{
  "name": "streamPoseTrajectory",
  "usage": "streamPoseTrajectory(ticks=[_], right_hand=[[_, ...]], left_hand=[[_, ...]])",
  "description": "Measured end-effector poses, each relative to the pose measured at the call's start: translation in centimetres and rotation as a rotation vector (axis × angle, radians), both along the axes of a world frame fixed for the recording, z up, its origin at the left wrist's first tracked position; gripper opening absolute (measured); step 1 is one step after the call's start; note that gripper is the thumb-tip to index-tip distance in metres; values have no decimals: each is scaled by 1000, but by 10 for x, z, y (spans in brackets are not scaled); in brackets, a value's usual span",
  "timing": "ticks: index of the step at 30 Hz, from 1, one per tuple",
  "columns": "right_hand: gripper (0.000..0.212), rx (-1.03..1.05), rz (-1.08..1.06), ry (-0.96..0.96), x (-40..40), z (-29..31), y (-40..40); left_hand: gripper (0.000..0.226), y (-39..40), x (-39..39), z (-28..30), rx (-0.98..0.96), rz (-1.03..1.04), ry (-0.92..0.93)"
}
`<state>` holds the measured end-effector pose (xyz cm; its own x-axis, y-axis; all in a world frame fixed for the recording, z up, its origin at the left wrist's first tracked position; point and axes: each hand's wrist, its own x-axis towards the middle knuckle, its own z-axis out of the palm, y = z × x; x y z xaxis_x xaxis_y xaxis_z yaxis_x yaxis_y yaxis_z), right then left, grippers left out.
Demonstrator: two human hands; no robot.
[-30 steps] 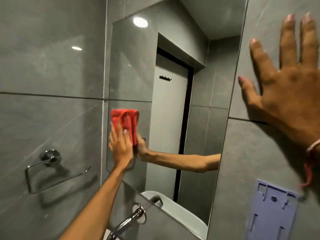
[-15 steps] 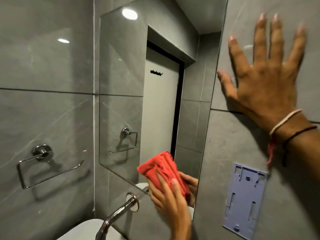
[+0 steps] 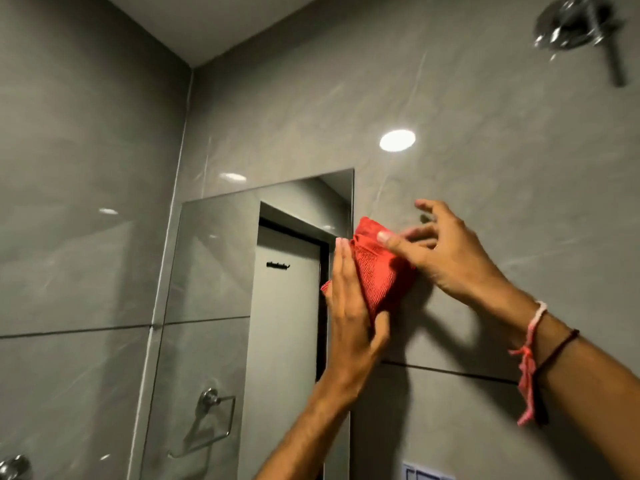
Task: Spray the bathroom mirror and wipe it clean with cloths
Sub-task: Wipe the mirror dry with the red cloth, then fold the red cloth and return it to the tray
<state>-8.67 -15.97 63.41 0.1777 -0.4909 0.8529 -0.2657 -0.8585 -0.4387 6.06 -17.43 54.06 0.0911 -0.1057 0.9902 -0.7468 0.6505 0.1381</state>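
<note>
While the wiping step is under way, the bunched red ribbed cloth [image 3: 379, 275] is held up at the right edge of the flat frameless wall mirror [image 3: 221, 271], partly over the grey tile wall [image 3: 485, 168]. It is cupped by the left hand [image 3: 349, 327], whose fingers [image 3: 341, 268] are straight and pressed together beside it. Its top is pinched by the right hand [image 3: 446, 258] between thumb and first finger, the other fingers spread. Next, it seems, the cloth must be refolded and pressed flat on the glass.
</note>
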Motion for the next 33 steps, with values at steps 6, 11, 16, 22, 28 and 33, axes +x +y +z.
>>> streamPoseTrajectory(ticks=[6, 11, 16, 22, 28, 33], right_hand=[[21, 81, 87, -69, -23, -18, 8], [11, 59, 157, -396, -44, -59, 34], [7, 190, 310, -642, -68, -102, 66], [17, 311, 219, -594, -108, -185, 102], [46, 523, 32, -577, -157, -300, 131], [6, 848, -182, -683, -193, -414, 135]], left_hand=[[130, 28, -9, 10, -101, 64, -325], [111, 84, -36, 0, -197, -188, -351], [89, 120, -46, -17, 122, -561, 308], [25, 116, -74, -81, 570, -976, 277], [25, 124, -136, -191, 871, -976, 406], [41, 125, -178, -313, 1237, -925, 611]])
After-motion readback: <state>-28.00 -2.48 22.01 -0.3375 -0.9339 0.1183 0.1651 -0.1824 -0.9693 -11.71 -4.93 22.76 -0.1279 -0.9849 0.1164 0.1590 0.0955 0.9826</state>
